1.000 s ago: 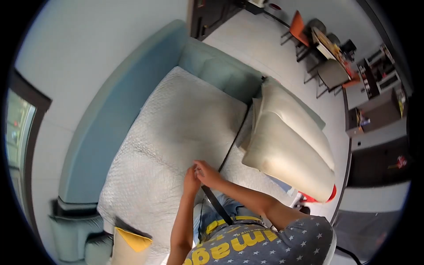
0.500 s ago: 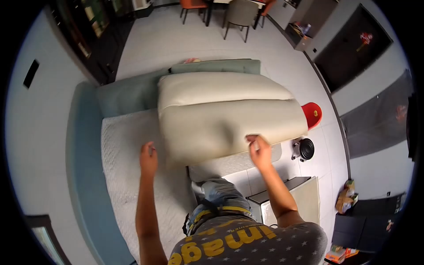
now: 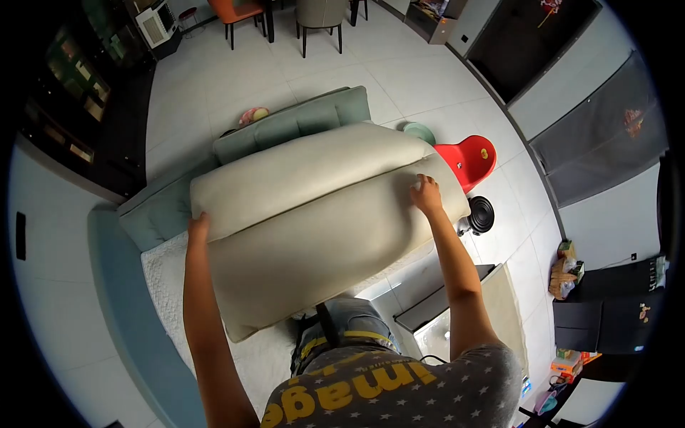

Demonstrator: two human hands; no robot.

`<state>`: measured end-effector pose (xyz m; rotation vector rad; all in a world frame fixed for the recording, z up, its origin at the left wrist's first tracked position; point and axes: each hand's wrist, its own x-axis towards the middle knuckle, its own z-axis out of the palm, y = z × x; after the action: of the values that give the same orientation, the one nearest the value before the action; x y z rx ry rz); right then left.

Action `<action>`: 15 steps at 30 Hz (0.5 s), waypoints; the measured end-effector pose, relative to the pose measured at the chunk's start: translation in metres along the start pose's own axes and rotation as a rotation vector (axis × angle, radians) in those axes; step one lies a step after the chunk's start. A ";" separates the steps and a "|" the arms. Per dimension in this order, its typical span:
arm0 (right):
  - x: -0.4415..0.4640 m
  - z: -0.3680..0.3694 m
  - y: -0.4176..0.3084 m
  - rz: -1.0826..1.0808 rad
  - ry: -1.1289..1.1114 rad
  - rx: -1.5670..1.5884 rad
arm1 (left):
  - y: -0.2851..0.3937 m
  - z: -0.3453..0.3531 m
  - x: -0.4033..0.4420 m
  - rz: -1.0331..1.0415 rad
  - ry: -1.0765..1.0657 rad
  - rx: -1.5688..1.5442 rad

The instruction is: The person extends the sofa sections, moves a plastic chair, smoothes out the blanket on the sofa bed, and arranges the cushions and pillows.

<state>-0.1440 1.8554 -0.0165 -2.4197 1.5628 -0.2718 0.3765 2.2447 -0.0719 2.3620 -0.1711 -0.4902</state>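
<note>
A large cream sofa cushion (image 3: pixel 314 235), with a seam along its length, lies tilted across the sofa in front of me. At the cushion's left edge is my left hand (image 3: pixel 199 228), closed on that edge with its fingertips partly hidden. My right hand (image 3: pixel 427 195) is on the cushion's upper face near the right end, just below the seam, fingers bent in against the cover. Beneath and left of the cushion shows the white quilted sofa seat (image 3: pixel 163 278). The green sofa backrest (image 3: pixel 300 128) rises behind it.
A red plastic chair (image 3: pixel 467 162), a pale green bowl-like item (image 3: pixel 419 132) and a black round-topped stool (image 3: pixel 481 215) stand off the cushion's right end. A low table (image 3: pixel 492 314) is beside my right arm. The blue sofa arm (image 3: pixel 118 285) runs along the left.
The cushion has turned and come nearer to me, covering more of the seat. Both hands were apart from it and are now on it. The view has shifted too.
</note>
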 end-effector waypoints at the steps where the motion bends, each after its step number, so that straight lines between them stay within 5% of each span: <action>1: 0.017 0.009 0.010 0.025 -0.016 -0.005 | 0.002 0.005 0.007 -0.007 0.003 0.002; 3: 0.049 0.018 0.020 0.049 -0.009 -0.009 | 0.011 0.016 0.014 -0.292 0.049 0.313; 6: 0.083 0.023 0.019 0.071 -0.040 -0.036 | 0.056 0.021 -0.052 -0.322 0.141 0.469; 8: 0.090 0.018 0.000 0.043 -0.124 -0.112 | 0.028 0.023 -0.051 -0.331 0.166 0.394; 10: 0.066 0.015 -0.026 -0.284 -0.081 -0.067 | -0.019 0.016 -0.039 0.015 0.145 0.094; 11: 0.044 0.014 -0.037 -0.523 -0.014 -0.030 | -0.026 0.012 -0.050 -0.004 0.163 0.092; 13: -0.008 0.000 -0.076 -0.798 -0.144 0.142 | -0.028 0.012 -0.093 0.422 0.235 0.275; 15: -0.064 -0.015 -0.097 -0.811 -0.168 0.055 | 0.018 0.011 -0.176 0.770 0.313 0.576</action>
<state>-0.0905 1.9508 0.0257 -2.8129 0.4358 -0.2331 0.2110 2.2693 -0.0143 2.6066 -1.1406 0.3467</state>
